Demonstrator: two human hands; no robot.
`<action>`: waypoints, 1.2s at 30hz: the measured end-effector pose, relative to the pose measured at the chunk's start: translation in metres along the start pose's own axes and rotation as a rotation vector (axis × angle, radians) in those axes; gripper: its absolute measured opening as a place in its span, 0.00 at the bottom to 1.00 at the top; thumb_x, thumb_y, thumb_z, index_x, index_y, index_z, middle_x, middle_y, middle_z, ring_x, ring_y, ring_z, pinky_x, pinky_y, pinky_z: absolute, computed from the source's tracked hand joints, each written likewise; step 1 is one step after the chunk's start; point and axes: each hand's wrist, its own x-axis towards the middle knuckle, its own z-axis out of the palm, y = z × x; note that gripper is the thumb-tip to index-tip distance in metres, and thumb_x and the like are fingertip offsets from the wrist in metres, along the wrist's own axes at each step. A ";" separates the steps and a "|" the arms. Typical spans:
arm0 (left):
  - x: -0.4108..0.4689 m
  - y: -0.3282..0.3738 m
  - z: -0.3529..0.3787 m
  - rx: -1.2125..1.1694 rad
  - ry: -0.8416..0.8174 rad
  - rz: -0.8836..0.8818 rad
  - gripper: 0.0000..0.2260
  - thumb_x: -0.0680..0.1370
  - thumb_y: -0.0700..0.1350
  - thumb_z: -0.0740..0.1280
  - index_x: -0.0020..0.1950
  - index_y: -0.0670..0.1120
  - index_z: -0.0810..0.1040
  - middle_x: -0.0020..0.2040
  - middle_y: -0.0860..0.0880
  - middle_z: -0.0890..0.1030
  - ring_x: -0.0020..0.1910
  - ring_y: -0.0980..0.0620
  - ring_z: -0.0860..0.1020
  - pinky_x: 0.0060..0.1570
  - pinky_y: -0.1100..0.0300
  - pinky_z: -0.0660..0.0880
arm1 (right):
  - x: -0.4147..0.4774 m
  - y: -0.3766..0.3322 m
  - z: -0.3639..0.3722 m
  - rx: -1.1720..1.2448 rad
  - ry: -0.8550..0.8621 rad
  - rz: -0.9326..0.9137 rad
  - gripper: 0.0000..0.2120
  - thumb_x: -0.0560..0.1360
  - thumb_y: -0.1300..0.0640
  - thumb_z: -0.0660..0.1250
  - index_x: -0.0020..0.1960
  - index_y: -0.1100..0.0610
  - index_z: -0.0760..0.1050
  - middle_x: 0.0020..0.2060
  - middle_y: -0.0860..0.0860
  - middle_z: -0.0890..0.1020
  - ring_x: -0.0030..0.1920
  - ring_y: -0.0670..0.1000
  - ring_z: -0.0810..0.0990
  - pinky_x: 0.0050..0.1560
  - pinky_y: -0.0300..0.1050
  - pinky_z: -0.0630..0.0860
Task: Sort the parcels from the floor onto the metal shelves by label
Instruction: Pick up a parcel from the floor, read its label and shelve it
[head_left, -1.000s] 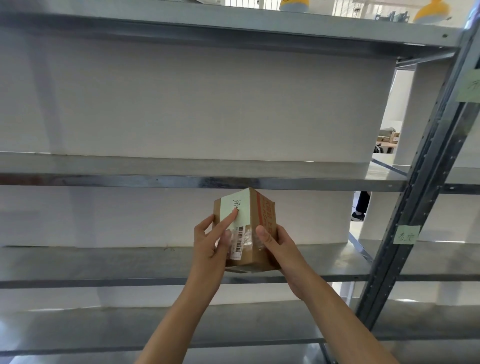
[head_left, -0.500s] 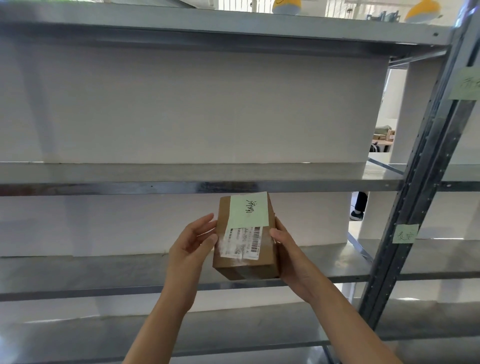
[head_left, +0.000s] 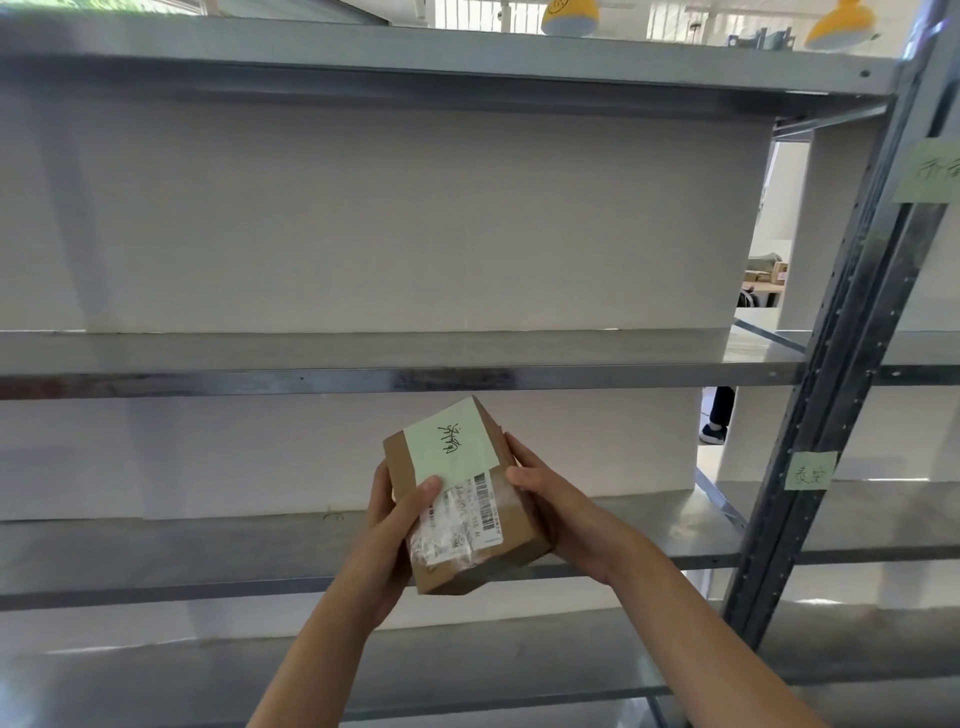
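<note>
Held in front of the grey metal shelving: one brown cardboard parcel (head_left: 415, 467), below the middle shelf board (head_left: 363, 358), above the lower shelf board (head_left: 208, 545). The left hand (head_left: 395, 530) grips its left side, the right hand (head_left: 550, 509) its right side. On its upper face, the pale green handwritten label (head_left: 449, 447) lies farther, the white barcode sticker (head_left: 467, 514) nearer. Perforated steel upright (head_left: 841, 364) stands right of the parcel, bearing a small green paper note (head_left: 810, 470) at parcel height.

Brown parcel (head_left: 470, 558), pale green label (head_left: 449, 447), grey metal shelves (head_left: 311, 371).
</note>
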 end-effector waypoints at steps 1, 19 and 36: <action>0.000 -0.001 0.003 -0.021 0.021 0.024 0.27 0.74 0.48 0.76 0.70 0.57 0.71 0.58 0.47 0.86 0.54 0.43 0.86 0.47 0.45 0.84 | 0.000 -0.001 0.001 0.000 0.005 -0.016 0.39 0.70 0.37 0.72 0.77 0.35 0.60 0.70 0.46 0.77 0.67 0.52 0.80 0.66 0.56 0.78; 0.001 -0.010 0.053 -0.245 0.358 0.215 0.30 0.78 0.44 0.72 0.71 0.58 0.57 0.62 0.46 0.81 0.60 0.47 0.83 0.50 0.49 0.84 | -0.012 0.023 0.018 0.077 0.249 -0.358 0.43 0.69 0.35 0.74 0.78 0.33 0.58 0.73 0.42 0.73 0.73 0.50 0.74 0.72 0.58 0.72; -0.016 0.000 0.052 0.159 0.475 0.246 0.13 0.84 0.55 0.60 0.49 0.46 0.69 0.51 0.44 0.77 0.51 0.48 0.76 0.47 0.59 0.73 | -0.010 0.009 -0.005 0.106 0.357 -0.328 0.27 0.80 0.38 0.55 0.79 0.41 0.61 0.71 0.45 0.77 0.71 0.48 0.75 0.73 0.52 0.71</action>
